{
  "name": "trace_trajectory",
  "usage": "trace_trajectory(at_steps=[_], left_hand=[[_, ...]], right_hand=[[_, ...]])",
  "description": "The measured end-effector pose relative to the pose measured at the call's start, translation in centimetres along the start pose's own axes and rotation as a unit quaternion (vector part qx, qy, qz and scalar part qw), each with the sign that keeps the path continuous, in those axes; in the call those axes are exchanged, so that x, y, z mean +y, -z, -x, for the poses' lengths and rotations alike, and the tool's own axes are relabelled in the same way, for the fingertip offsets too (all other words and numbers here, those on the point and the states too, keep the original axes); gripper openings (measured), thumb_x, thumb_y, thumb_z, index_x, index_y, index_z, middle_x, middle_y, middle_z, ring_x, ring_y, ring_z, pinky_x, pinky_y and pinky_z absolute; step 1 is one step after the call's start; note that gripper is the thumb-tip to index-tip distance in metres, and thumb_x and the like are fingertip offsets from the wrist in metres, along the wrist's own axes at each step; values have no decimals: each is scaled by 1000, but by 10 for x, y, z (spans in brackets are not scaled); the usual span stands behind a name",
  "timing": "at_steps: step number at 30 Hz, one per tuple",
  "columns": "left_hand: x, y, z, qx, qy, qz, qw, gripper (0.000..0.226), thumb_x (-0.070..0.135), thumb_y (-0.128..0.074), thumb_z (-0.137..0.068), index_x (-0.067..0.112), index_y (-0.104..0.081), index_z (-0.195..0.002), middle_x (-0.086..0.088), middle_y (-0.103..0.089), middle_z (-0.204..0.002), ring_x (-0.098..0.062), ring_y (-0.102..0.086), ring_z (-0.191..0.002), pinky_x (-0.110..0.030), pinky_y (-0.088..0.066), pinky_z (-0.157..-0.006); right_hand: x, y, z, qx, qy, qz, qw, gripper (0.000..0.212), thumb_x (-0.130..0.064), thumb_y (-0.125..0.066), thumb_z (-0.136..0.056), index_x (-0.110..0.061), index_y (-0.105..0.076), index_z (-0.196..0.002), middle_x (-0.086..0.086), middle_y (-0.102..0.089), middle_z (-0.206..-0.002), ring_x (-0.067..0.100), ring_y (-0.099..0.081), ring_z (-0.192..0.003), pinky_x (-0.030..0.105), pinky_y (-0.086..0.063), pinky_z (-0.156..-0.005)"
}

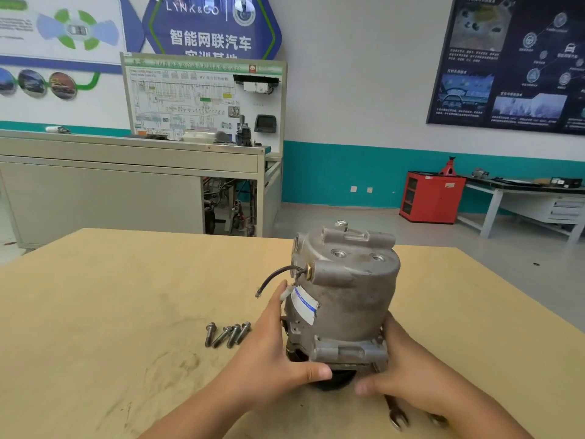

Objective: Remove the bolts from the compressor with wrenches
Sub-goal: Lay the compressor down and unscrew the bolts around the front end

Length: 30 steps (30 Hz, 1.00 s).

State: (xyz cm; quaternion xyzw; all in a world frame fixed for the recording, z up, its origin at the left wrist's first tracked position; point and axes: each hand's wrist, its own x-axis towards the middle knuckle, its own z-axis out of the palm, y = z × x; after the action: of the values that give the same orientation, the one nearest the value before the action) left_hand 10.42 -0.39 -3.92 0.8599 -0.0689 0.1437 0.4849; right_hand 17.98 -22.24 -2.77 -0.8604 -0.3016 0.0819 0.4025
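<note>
Between both hands: compressor upright, wrench just near of my right palm

On the pale wooden table (126, 296), at its near middle, the grey cast-metal compressor (345, 299) stands on end, long axis vertical, its black pulley end (329, 380) down on the wood and the ported head up and leaning slightly away from me. My left hand (278, 353) clasps its left flank: fingers spread upward beside the white-and-blue label (305, 304), thumb wrapped across the near lower edge. My right hand (402, 372) grips the right side of the base, thumb hooked along the near edge; its fingers are hidden behind the body, so I cannot tell how they lie. Neither hand holds a tool.

Four grey flanged steel bolts (228, 334) lie in a loose row just left of my left hand, heads far, shanks pointing near. I judge the body mostly unbolted, though I can't see whether any bolts are left.

What matters next is the silver open-ended wrench (395, 413): it lies flat on the table near of the compressor, partly under my right wrist, shaft running near-to-far with its open end toward me. My right hand is much the closer; I'd let go there and keep the left bracing
</note>
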Motion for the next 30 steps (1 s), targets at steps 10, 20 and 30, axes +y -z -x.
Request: trace_trajectory(at_steps=[10, 20, 30], left_hand=[[-1, -15, -18, 26, -33, 142, 989, 115, 33, -91, -54, 42, -16, -141, 29, -49, -133, 7, -48, -122, -5, -39, -91], [-7, -11, -26, 72, -38, 118, 990, 116, 50, -90, -47, 34, -27, -144, 18, -55, -132, 1, -51, -122, -19, -43, -98], [2, 0, -14, 93, -17, 106, 990, 92, 50, -88, -37, 51, -47, -119, 30, -64, -109, 10, -61, -100, -3, -42, -75]], right_hand=[[4, -18, -24, 66, 110, -162, 978, 139, -56, -88, -40, -32, 0, -145, -17, -39, -140, -4, -42, -127, 15, -41, -95], [-2, -21, -36, 91, 141, -187, 968, 121, -57, -85, -51, -42, -10, -144, -20, -41, -142, 3, -41, -131, 21, -42, -99], [-18, -24, -27, 109, 157, -178, 965, 114, -62, -83, -50, -45, -17, -141, -23, -45, -137, -2, -44, -127, 13, -43, -93]])
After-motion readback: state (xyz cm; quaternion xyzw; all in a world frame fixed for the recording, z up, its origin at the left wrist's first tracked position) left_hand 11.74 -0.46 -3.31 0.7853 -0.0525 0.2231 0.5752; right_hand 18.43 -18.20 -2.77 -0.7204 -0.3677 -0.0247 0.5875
